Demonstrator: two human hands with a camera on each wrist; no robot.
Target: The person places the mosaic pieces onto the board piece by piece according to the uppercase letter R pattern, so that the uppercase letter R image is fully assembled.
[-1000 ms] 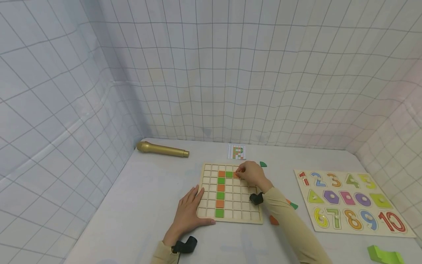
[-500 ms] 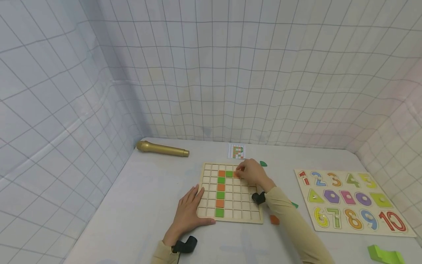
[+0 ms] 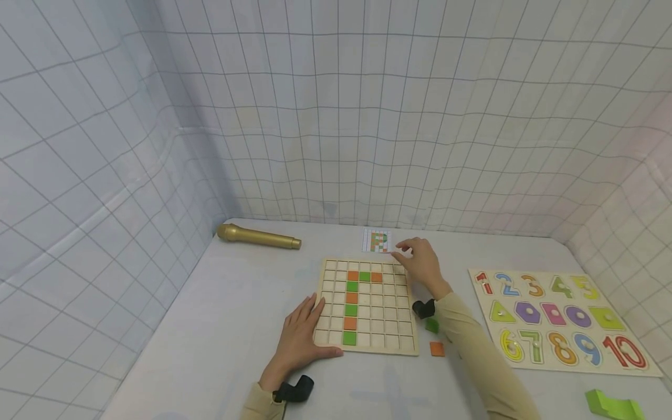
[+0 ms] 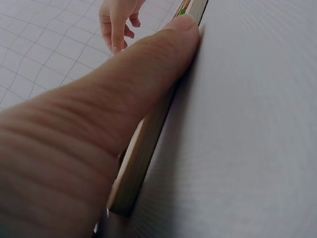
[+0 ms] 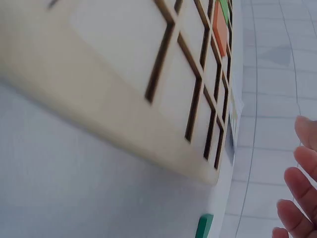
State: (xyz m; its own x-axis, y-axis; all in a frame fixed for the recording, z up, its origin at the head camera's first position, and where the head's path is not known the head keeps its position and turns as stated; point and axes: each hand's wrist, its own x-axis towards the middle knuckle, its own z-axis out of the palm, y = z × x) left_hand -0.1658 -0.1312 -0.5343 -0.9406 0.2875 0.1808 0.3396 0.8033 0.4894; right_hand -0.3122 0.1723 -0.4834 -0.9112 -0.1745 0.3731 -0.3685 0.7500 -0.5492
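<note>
Grid board [image 3: 377,313] flat on desk [image 3: 226,315], in from far edge. Left hand [image 3: 300,338] spread round board's near-left corner, thumb on near edge, likely steadying. Right hand [image 3: 422,265] by far-right corner, thumb and fingertips apart, nothing seen between. Orange tile [image 3: 376,277] ends row toward far edge. Reads as between placements, board part-filled. Next tile would call for light pinch; loose green tile [image 3: 432,325], orange square tile [image 3: 437,349] beside right edge.
</note>
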